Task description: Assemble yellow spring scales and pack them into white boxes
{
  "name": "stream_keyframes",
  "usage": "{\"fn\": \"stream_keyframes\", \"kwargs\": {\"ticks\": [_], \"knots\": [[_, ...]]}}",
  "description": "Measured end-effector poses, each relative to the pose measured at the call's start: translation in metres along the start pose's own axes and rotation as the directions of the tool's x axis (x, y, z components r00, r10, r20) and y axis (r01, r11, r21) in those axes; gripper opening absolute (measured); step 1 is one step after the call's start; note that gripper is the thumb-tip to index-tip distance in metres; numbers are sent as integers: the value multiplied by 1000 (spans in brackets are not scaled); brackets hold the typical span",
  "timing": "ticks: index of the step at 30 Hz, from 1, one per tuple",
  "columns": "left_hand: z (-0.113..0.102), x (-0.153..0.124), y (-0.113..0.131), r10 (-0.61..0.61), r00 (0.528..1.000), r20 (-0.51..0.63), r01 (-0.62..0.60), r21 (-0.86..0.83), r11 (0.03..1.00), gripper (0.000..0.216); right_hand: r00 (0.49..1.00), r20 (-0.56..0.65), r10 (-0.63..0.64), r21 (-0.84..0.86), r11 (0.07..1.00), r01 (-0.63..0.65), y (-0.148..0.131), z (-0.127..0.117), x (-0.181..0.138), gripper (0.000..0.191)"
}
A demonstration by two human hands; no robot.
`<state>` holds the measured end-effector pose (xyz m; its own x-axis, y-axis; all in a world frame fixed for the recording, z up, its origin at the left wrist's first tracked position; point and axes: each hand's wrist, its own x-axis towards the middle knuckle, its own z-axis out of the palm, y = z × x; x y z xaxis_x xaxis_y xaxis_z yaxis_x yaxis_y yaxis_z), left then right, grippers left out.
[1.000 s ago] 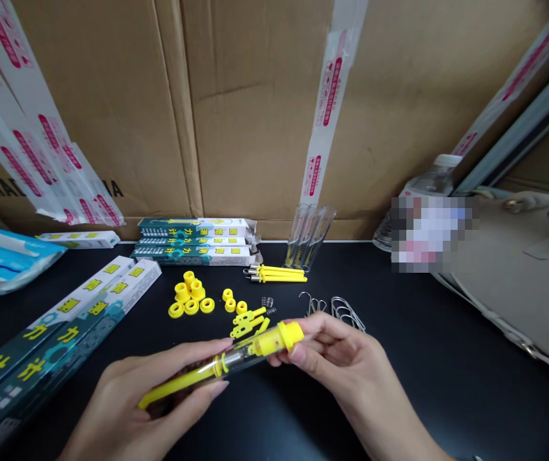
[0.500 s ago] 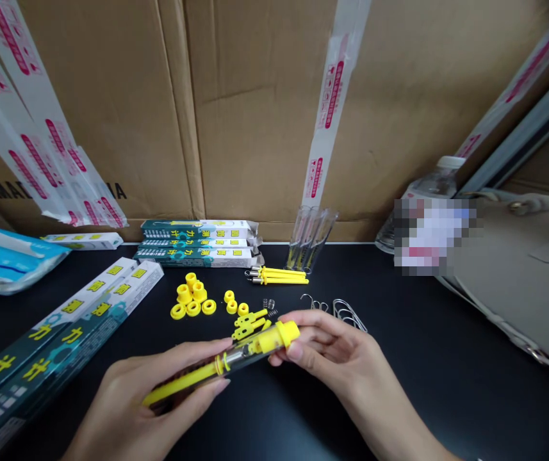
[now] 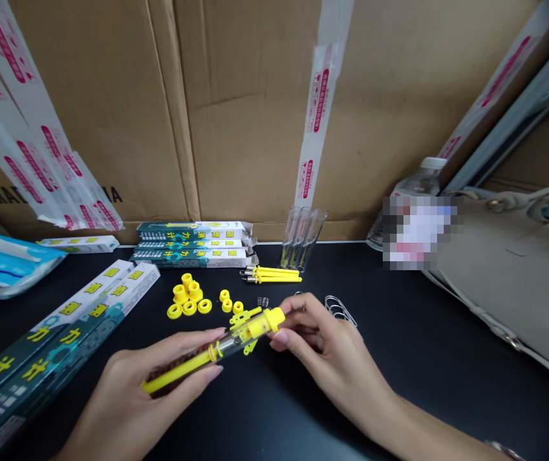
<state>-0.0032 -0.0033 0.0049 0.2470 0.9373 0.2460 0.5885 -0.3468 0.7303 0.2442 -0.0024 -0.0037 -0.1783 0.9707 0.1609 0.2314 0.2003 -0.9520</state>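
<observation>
My left hand (image 3: 144,384) is closed around a clear-tubed spring scale (image 3: 219,349), with a yellow rod and silver part visible inside. The tube slants up to the right, above the table. At its upper end is a yellow cap (image 3: 274,319), and the curled fingers and thumb of my right hand (image 3: 319,346) close on it. Just behind the tube lie flat yellow plastic pieces (image 3: 245,316), partly covered by it. Small springs (image 3: 262,301) rest beyond them. Metal hooks (image 3: 340,308) lie behind my right hand, which partly hides them.
Yellow collars and rings (image 3: 188,296) sit left of centre, smaller rings (image 3: 226,301) beside them. Yellow rods (image 3: 274,275) lie before upright clear tubes (image 3: 302,237). Printed boxes (image 3: 192,246) stack against the cardboard (image 3: 245,128); long boxes (image 3: 67,326) lie left. A bottle (image 3: 421,179) and bag (image 3: 505,275) stand right.
The view has shifted slightly, so most things appear further left. My right hand has moved a little, its fingers curling more at the cap and covering more of the hooks.
</observation>
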Motion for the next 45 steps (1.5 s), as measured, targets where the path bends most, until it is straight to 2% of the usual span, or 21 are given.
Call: {"fn": "stream_keyframes", "kwargs": {"ticks": [4, 9, 11, 13, 16, 19, 24, 27, 29, 31, 33, 37, 42, 43, 45], "knots": [[4, -3, 5, -62, 996, -65, 58, -72, 996, 25, 995, 13, -95, -13, 995, 96, -4, -8, 4, 17], [6, -5, 4, -50, 997, -59, 47, -50, 998, 25, 989, 55, -135, -9, 991, 136, -4, -10, 5, 9], [4, -4, 1, 3, 999, -37, -2, 17, 1000, 24, 990, 46, -133, 29, 991, 132, -2, -9, 5, 9], [2, -2, -1, 102, 995, -5, -100, 149, 984, 26, 993, 33, -112, 71, 991, 110, 0, -7, 4, 8], [-2, 4, -1, 259, 965, 29, -248, 402, 881, 29, 997, 8, -73, 120, 990, 72, 1, -6, 4, 10], [1, 10, 7, 326, 943, 68, -315, 497, 808, 31, 999, -41, -31, 163, 986, 37, -1, -6, 5, 13], [19, 24, 31, 214, 957, 197, -271, 343, 899, 45, 998, -68, 5, 211, 977, 9, -4, -6, 3, 14], [31, 30, 38, 161, 961, 226, -217, 247, 944, 38, 999, -25, -31, 181, 983, 35, -6, -7, 1, 11], [36, 31, 37, 195, 962, 189, -232, 200, 952, 27, 996, 18, -89, 92, 992, 87, -5, -9, -1, 9], [38, 29, 33, 239, 960, 148, -264, 185, 947, 19, 981, 71, -181, -71, 980, 186, -4, -13, -4, 6], [38, 26, 29, 269, 954, 130, -289, 181, 940, 15, 951, 131, -279, -235, 923, 303, -2, -16, -5, 7], [37, 25, 27, 275, 949, 154, -298, 154, 942, 12, 891, 241, -384, -412, 791, 452, 0, -20, -3, 9], [37, 26, 27, 238, 944, 229, -269, 113, 956, 5, 840, 404, -362, -676, 501, 541, -3, -18, -2, 18], [37, 26, 27, 229, 941, 249, -261, 106, 959, 5, 835, 417, -360, -689, 474, 548, -3, -17, -2, 20], [36, 25, 27, 214, 936, 278, -248, 93, 964, 7, 837, 415, -357, -686, 481, 545, -2, -15, -3, 24]]}}
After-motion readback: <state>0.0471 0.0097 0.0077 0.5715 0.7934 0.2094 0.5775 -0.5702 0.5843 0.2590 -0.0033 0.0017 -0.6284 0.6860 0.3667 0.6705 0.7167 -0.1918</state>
